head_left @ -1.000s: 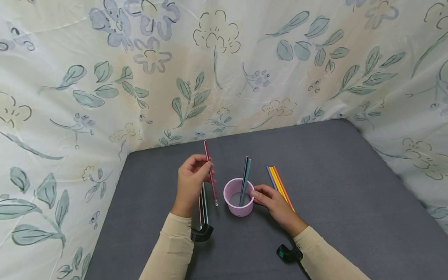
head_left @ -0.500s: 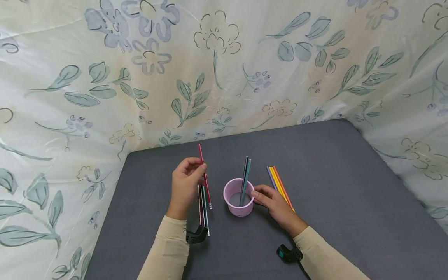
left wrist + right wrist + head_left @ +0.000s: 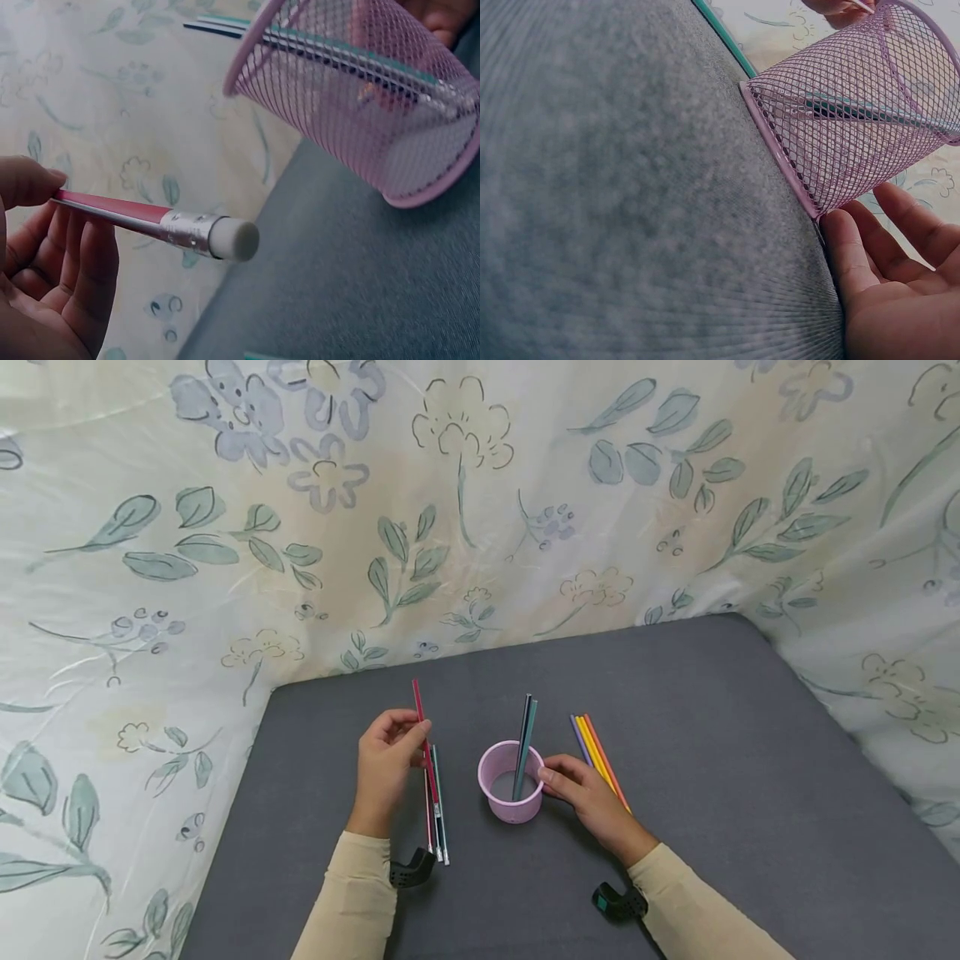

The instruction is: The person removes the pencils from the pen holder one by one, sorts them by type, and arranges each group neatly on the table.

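My left hand (image 3: 387, 764) pinches a red pencil (image 3: 418, 702) between thumb and fingers. In the left wrist view the white eraser (image 3: 235, 240) on that pencil points towards the camera. Below it in the head view, a few more pencils (image 3: 439, 810) lie side by side on the grey surface. A pink mesh pencil cup (image 3: 514, 812) stands upright to the right, with a black pencil and a teal pencil (image 3: 529, 735) leaning inside. My right hand (image 3: 588, 802) touches the cup's right side. The right wrist view has its relaxed fingertips (image 3: 841, 225) against the mesh, near the base.
Purple, yellow and orange pencils (image 3: 596, 752) lie beyond my right hand. Grey cloth (image 3: 720, 760) covers the table. A flower-patterned curtain (image 3: 480, 510) hangs along the back and both sides. Black wrist cameras (image 3: 621, 903) jut from both sleeves.
My left hand has moved left and slightly nearer with the red pencil, away from the cup and over the pencils on the table. My right hand and the cup have stayed put.
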Demonstrator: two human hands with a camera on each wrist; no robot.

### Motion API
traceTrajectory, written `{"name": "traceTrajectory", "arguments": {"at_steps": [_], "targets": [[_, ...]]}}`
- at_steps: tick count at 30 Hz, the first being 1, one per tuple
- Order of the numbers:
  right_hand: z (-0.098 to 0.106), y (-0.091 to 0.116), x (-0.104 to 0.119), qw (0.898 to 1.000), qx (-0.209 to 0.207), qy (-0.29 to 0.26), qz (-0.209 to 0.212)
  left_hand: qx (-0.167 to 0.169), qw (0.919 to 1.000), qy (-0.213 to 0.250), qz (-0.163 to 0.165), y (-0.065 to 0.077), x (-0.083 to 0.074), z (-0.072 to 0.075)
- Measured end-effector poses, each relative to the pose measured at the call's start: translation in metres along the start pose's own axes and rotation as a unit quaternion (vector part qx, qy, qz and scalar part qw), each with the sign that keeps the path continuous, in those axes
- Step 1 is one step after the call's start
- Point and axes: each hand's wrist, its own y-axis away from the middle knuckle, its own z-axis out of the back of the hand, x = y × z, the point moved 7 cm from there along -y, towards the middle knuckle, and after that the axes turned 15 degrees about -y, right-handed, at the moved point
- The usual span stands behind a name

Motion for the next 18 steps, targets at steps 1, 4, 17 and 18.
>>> {"name": "traceTrajectory", "arguments": {"at_steps": [1,4,17,18], "targets": [[0.000,0.001,-0.001,1.000,0.000,0.000,0.001,-0.001,1.0000,0.002,0.003,0.002,0.003,0.001],[-0.001,0.003,-0.002,1.000,0.002,0.000,0.003,-0.007,0.9999,0.002,0.010,0.007,0.010,0.003],[-0.003,0.002,0.000,1.000,0.002,0.000,0.007,-0.006,0.9974,-0.020,0.068,0.012,0.042,0.014],[-0.003,0.002,0.000,1.000,0.002,-0.001,0.007,-0.004,0.9969,-0.027,0.074,0.013,0.045,0.014]]}}
